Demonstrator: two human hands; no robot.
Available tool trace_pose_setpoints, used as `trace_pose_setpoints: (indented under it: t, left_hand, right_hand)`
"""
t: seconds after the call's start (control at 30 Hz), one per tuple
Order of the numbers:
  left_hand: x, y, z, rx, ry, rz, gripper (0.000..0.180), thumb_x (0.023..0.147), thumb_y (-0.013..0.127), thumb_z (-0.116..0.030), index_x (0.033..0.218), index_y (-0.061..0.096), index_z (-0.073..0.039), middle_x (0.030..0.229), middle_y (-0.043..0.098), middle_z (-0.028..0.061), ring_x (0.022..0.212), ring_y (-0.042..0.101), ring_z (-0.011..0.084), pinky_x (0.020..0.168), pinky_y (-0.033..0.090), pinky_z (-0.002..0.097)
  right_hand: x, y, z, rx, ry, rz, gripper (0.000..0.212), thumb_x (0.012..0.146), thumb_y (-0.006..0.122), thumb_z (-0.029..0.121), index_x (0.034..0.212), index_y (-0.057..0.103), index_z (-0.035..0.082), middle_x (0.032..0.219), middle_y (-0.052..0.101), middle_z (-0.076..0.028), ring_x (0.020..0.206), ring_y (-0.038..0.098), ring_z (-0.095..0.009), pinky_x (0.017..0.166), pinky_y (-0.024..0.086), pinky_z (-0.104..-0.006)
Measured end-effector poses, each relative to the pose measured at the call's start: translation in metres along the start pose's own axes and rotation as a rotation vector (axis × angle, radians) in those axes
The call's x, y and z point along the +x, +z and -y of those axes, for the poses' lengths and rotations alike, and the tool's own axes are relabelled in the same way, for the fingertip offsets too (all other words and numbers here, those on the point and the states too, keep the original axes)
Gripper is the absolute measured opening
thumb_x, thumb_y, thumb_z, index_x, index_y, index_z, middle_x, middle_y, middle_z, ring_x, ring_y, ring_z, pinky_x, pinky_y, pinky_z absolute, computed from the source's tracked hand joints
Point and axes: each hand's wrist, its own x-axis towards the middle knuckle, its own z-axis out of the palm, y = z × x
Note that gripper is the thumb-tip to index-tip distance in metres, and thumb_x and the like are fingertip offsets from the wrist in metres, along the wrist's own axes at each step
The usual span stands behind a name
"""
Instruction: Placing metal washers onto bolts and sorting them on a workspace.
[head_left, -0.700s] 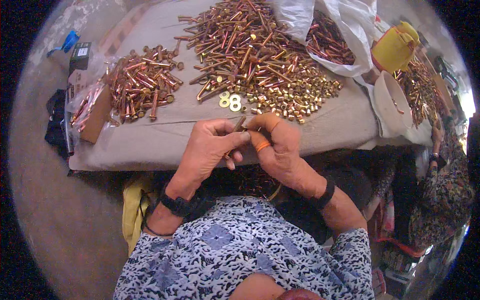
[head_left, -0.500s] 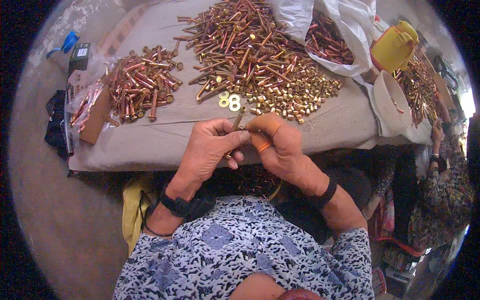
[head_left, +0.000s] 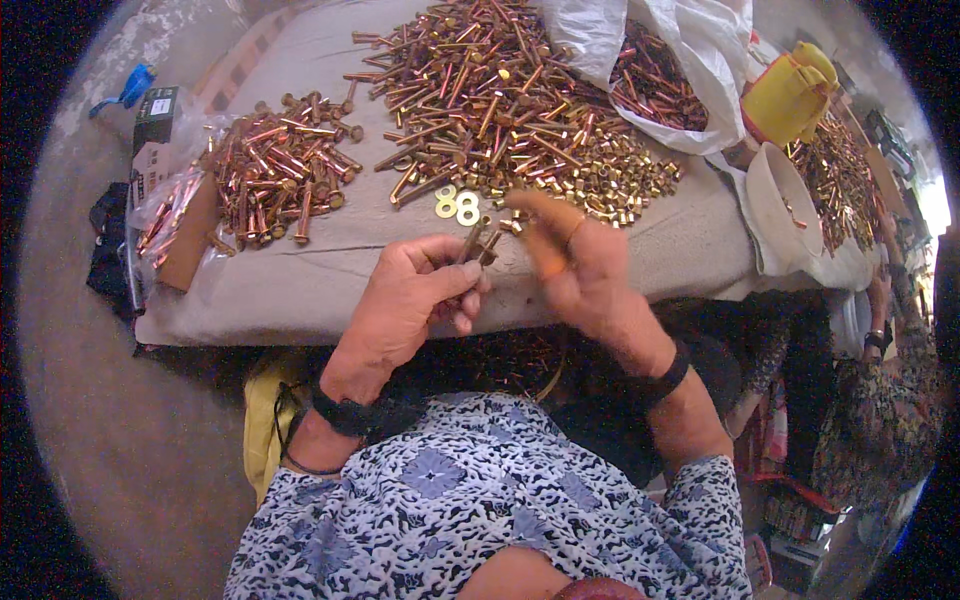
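My left hand (head_left: 405, 295) is closed around bolts (head_left: 480, 245), at least two, whose ends stick up above the thumb and fingers. Just right of it, my right hand (head_left: 585, 265) is off the bolts, its thumb and forefinger apart and somewhat smeared by motion. Orange covers (head_left: 553, 262) sit on those fingers. The forefinger reaches to the near edge of a heap of small gold-coloured nuts (head_left: 630, 180). Several flat washers (head_left: 467, 209) lie on the cloth beyond my left hand.
A large bolt heap (head_left: 480, 90) fills the back of the cloth-covered table (head_left: 300, 290); a smaller bolt pile (head_left: 285, 170) lies left, by a cardboard flap (head_left: 188, 235). A white bag (head_left: 690, 60), pale bowl (head_left: 780, 205) and yellow container (head_left: 790, 95) stand right. Another person's arm (head_left: 880, 300) shows far right.
My right hand has let go at the bolts and moved right and away from me, to the nuts. My left hand stays nearly in place, still holding the bolts.
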Motion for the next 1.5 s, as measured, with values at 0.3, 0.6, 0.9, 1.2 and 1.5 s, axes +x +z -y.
trace_pose_setpoints:
  t: [0.3,0.6,0.9,1.2,1.5]
  left_hand:
    - [-0.001,-0.003,-0.008,0.129,0.036,-0.025,0.027,0.082,0.058,-0.014,0.104,0.055,0.002,0.074,0.059,0.0046,0.05,0.052,0.0059,0.044,0.045,0.0192]
    - [0.007,-0.014,0.006,0.069,0.064,0.014,0.016,0.083,0.056,-0.011,0.094,0.057,0.0,0.071,0.058,0.0036,0.051,0.049,0.0053,0.046,0.041,0.0185]
    - [0.0,-0.004,-0.002,0.081,0.066,0.022,0.016,0.086,0.054,-0.014,0.094,0.056,0.0,0.068,0.055,0.0039,0.045,0.045,0.0044,0.039,0.039,0.0195]
    - [0.0,-0.007,0.004,0.013,0.058,-0.033,0.015,0.086,0.053,-0.016,0.088,0.055,-0.001,0.064,0.054,0.0025,0.037,0.039,0.0023,0.032,0.032,0.0182]
    - [-0.004,-0.002,-0.001,0.19,0.11,-0.185,0.017,0.086,0.053,-0.017,0.078,0.055,-0.002,0.054,0.05,0.0005,0.033,0.036,0.0027,0.029,0.027,0.0189]
  right_hand:
    - [0.038,-0.017,-0.043,-0.838,0.129,0.137,0.016,0.076,0.054,0.013,0.092,0.055,0.008,0.069,0.058,-0.01,0.062,0.058,-0.03,0.052,0.043,-0.0411]
    - [0.029,-0.019,-0.045,-0.712,-0.084,0.056,0.007,0.072,0.053,0.009,0.078,0.051,0.008,0.068,0.054,-0.011,0.061,0.057,-0.03,0.051,0.045,-0.0413]
    - [0.034,-0.016,-0.054,-0.705,-0.033,-0.008,0.005,0.071,0.051,0.007,0.075,0.05,0.007,0.068,0.052,-0.012,0.061,0.055,-0.032,0.053,0.044,-0.0416]
    - [0.022,-0.022,-0.04,-0.457,-0.157,-0.06,0.017,0.074,0.06,0.001,0.09,0.058,0.007,0.079,0.058,-0.011,0.067,0.058,-0.029,0.057,0.046,-0.0336]
    - [0.011,-0.019,-0.017,-0.147,-0.016,0.019,0.015,0.078,0.057,0.001,0.092,0.058,0.004,0.08,0.059,-0.012,0.07,0.059,-0.026,0.061,0.046,-0.031]
